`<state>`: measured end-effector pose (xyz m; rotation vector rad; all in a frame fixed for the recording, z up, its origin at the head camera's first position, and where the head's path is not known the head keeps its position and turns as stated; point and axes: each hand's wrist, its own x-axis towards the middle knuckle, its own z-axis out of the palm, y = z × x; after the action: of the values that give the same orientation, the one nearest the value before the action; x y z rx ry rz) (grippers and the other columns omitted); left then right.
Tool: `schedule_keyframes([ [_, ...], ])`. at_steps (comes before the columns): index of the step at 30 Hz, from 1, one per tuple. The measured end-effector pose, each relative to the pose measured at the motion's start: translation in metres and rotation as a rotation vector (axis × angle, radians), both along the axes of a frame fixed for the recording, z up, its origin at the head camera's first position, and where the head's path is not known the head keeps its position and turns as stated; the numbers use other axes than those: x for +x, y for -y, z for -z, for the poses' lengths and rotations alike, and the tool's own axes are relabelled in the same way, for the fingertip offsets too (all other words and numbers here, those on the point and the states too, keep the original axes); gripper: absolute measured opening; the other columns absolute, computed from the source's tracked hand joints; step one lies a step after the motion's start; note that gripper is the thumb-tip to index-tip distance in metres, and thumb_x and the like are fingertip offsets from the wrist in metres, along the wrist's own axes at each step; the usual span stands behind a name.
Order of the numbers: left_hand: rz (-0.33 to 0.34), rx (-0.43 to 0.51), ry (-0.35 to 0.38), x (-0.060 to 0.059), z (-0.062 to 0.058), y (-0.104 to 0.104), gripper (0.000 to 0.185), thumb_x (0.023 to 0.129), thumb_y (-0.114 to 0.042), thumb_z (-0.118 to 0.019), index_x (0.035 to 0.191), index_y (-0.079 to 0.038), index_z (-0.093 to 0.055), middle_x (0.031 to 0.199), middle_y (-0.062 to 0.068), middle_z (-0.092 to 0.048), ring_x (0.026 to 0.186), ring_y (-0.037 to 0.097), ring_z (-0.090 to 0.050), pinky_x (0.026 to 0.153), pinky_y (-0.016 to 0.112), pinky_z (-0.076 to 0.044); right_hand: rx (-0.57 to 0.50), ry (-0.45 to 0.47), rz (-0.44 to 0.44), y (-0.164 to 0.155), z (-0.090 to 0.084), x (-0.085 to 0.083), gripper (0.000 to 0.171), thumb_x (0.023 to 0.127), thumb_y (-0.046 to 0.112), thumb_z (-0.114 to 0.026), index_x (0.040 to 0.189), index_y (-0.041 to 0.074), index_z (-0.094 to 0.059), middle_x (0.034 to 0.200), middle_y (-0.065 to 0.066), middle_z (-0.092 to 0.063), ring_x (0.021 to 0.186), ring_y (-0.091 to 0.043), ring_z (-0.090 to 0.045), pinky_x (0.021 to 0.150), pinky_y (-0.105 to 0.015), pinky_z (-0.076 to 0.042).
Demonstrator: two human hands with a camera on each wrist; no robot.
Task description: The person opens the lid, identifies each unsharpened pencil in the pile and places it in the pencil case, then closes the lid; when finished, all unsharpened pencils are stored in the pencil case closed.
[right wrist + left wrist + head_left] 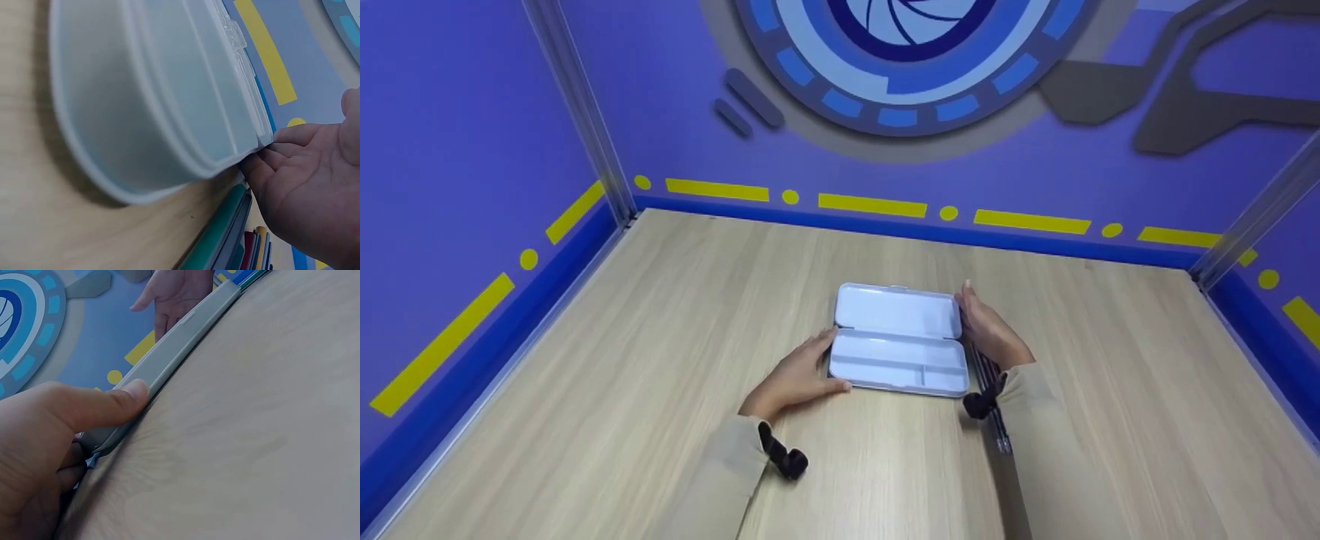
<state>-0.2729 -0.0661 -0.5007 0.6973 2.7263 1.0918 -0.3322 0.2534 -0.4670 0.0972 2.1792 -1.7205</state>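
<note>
A white pencil case (877,375) lies unfolded on the table, its lid (896,309) laid back toward the far wall. Its tray has low dividers, and nothing lies in it. My left hand (796,377) grips the tray's left end, with the thumb (107,408) pressed on the front wall and the other fingers round the end. At the right end of the lid, my right hand (991,330) touches the edge with fairly straight fingers. Several pencils (222,236), one green, lie beside the case's right end, partly hidden under my right wrist in the head view.
The wood-grain table (682,315) is bounded by blue-purple panels (660,112) at the back and sides. Metal posts (585,112) stand at the corners. Each sleeve cuff carries a black wrist mount (789,459).
</note>
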Motion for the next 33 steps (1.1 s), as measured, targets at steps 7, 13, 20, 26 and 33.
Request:
schedule_keyframes([
  [7, -0.006, 0.015, 0.004, 0.0, -0.001, -0.001, 0.097, 0.069, -0.05, -0.071, 0.144, -0.012, -0.022, 0.147, 0.014, -0.025, 0.134, 0.031, -0.021, 0.109, 0.045, -0.019, -0.114, 0.013, 0.007, -0.009, -0.008, 0.002, 0.092, 0.083, 0.071, -0.016, 0.144, 0.005, 0.006, 0.152, -0.01, 0.007, 0.138, -0.023, 0.006, 0.113, -0.037, -0.002],
  [13, -0.007, 0.016, 0.013, -0.001, 0.001, -0.001, 0.097, 0.069, -0.051, -0.071, 0.145, -0.015, -0.022, 0.147, 0.012, -0.025, 0.134, 0.032, -0.022, 0.108, 0.046, -0.022, -0.124, -0.026, -0.002, -0.016, -0.02, 0.01, 0.088, 0.085, 0.068, -0.018, 0.145, 0.005, -0.002, 0.152, -0.011, -0.003, 0.139, -0.024, -0.005, 0.113, -0.039, -0.009],
  [20, -0.016, 0.014, 0.013, -0.002, 0.002, 0.002, 0.098, 0.069, -0.052, -0.071, 0.145, -0.015, -0.021, 0.148, 0.01, -0.024, 0.134, 0.03, -0.022, 0.108, 0.045, -0.022, 0.096, -0.095, -0.059, -0.026, -0.035, 0.021, 0.085, 0.088, 0.062, -0.03, 0.144, 0.002, -0.013, 0.15, -0.015, -0.016, 0.136, -0.029, -0.02, 0.11, -0.043, -0.018],
  [26, -0.009, 0.036, 0.009, 0.0, 0.0, 0.004, 0.098, 0.069, -0.049, -0.072, 0.145, -0.013, -0.021, 0.148, 0.01, -0.024, 0.134, 0.029, -0.023, 0.108, 0.044, -0.022, 0.194, -0.178, -0.117, -0.044, -0.043, 0.035, 0.069, 0.093, 0.045, -0.042, 0.141, -0.001, -0.025, 0.142, -0.021, -0.031, 0.129, -0.035, -0.033, 0.107, -0.046, -0.025],
  [33, -0.002, 0.049, 0.01, 0.001, 0.0, 0.002, 0.098, 0.069, -0.049, -0.072, 0.145, -0.013, -0.022, 0.148, 0.01, -0.023, 0.135, 0.029, -0.021, 0.109, 0.044, -0.021, 0.409, -0.238, -0.14, -0.069, -0.048, 0.056, 0.059, 0.089, 0.042, -0.051, 0.133, 0.003, -0.043, 0.129, -0.019, -0.049, 0.113, -0.031, -0.05, 0.098, -0.047, -0.038],
])
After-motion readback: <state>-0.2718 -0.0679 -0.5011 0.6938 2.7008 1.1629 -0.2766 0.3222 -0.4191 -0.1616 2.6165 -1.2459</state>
